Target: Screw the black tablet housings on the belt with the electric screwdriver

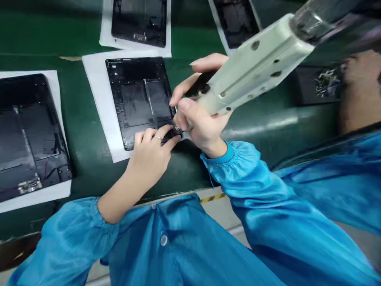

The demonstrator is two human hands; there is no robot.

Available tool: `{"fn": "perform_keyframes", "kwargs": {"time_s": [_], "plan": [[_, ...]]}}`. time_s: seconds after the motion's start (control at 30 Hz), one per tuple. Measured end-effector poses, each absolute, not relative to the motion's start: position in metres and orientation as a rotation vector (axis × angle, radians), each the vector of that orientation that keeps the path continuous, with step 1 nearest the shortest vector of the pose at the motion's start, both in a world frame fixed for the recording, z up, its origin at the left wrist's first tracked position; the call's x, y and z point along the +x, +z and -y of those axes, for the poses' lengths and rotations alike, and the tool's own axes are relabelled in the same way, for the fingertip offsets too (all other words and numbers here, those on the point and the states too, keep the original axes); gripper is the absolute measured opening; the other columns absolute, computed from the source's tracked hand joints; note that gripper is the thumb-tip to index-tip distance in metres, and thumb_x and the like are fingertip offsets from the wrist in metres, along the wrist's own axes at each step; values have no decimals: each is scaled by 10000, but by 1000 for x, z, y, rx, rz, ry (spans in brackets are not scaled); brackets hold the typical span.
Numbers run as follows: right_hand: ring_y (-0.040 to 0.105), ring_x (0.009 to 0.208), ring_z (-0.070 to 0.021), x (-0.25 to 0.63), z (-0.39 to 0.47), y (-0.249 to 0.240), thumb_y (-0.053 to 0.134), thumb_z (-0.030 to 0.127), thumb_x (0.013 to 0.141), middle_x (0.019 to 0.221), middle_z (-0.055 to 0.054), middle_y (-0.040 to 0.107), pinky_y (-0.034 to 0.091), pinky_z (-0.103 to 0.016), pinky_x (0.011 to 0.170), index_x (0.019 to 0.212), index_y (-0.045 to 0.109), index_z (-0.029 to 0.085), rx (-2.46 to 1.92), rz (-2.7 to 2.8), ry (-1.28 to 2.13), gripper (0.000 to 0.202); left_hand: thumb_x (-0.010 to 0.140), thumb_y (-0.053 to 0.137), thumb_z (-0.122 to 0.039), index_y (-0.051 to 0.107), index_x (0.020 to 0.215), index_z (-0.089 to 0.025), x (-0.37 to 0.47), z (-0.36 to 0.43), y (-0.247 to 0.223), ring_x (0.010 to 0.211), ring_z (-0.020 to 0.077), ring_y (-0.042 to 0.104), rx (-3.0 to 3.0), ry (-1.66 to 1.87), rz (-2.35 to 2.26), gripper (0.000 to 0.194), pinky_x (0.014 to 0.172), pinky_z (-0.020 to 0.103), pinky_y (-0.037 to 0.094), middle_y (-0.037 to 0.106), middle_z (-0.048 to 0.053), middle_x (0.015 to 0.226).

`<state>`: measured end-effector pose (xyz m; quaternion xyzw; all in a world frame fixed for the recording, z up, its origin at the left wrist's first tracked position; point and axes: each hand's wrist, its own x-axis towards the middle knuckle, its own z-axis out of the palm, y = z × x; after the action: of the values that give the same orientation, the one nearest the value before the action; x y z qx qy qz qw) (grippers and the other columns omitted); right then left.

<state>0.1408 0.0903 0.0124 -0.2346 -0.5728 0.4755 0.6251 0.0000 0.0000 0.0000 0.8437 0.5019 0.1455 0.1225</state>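
Observation:
My right hand (205, 123) is wrapped round a pale electric screwdriver (247, 71), which slants down to the left from the upper right. The tip points at the lower right corner of a black tablet housing (139, 103) that lies open side up. At that same corner my left hand (153, 149), with a ring on one finger, grips the housing's lower edge between thumb and fingers. Its fingertips are close to the screwdriver's tip. Whatever is right under the tip is hidden by the fingers. A white sheet (101, 111) lies beneath the housing.
Another tablet housing (26, 135) on white paper lies at left, with a small board at its bottom. Two more housings (139, 20) (236, 20) are at the back. At right, another person's hand (360, 83) is near a dark tray (308, 89) of small metallic parts (327, 82).

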Motion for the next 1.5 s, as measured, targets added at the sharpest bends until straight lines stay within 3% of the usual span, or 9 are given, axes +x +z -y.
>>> {"fn": "perform_keyframes", "kwargs": {"time_s": [0.37,0.53,0.6,0.73,0.83,0.93,1.1,1.2,1.5], "plan": [[361,431,-77,143,-97,8,844,587,951,913,41,653,355,-252,309,1270,596,398,-594,1428,943,447,1082,584,-139,743,1470,-312,-1,-1,0,1185,361,637,2427,496,-1468,454,927,532,487,682,113,1589],[431,471,-103,140,-97,5,732,699,993,938,18,633,351,-249,322,1299,545,401,-586,1426,868,466,1078,654,-159,741,1223,-201,-4,-5,-4,1205,324,695,2210,693,-1471,174,940,471,490,743,121,1439],[420,451,-87,139,-93,10,736,669,1000,945,24,641,345,-233,324,1299,537,393,-585,1410,884,453,1058,713,-168,717,1134,-191,-5,-8,-6,1191,291,723,2094,804,-1492,80,934,423,495,759,111,1328],[348,390,-21,141,-83,25,792,445,1007,957,48,679,337,-190,325,1289,572,386,-512,1370,976,362,1042,792,-216,761,1092,-201,-6,-12,-7,1157,259,750,2016,897,-1472,61,936,398,490,776,75,1234],[508,473,-62,143,-78,31,801,332,977,965,38,692,388,-184,335,1280,619,391,-512,1377,964,359,1051,767,-172,807,1082,-223,-7,-13,-5,1131,235,757,1992,900,-1444,72,937,404,483,801,44,1204],[634,576,-111,143,-76,32,811,382,953,967,22,675,418,-191,331,1276,624,381,-594,1395,896,373,1046,751,-124,827,1033,-236,-8,-14,-5,1083,216,763,1990,930,-1422,136,925,403,487,819,25,1176],[439,428,-36,142,-78,31,757,325,971,991,58,703,382,-169,320,1316,572,366,-502,1418,931,394,1030,772,-116,846,1035,-245,-10,-14,-7,1033,207,766,1985,999,-1393,149,903,401,496,816,22,1146],[405,414,-26,142,-79,31,763,421,1005,987,63,687,365,-172,320,1322,550,369,-492,1429,915,385,1030,775,-125,846,1023,-237,-10,-14,-8,1025,211,770,1983,1023,-1380,133,894,402,500,818,28,1136],[573,567,-63,136,-79,31,652,752,1015,1200,-13,669,383,-178,334,1302,508,342,-615,1443,780,521,1049,763,-169,839,1002,-244,-10,-14,-5,1042,213,775,1965,988,-1372,117,902,409,496,833,20,1121]]}}
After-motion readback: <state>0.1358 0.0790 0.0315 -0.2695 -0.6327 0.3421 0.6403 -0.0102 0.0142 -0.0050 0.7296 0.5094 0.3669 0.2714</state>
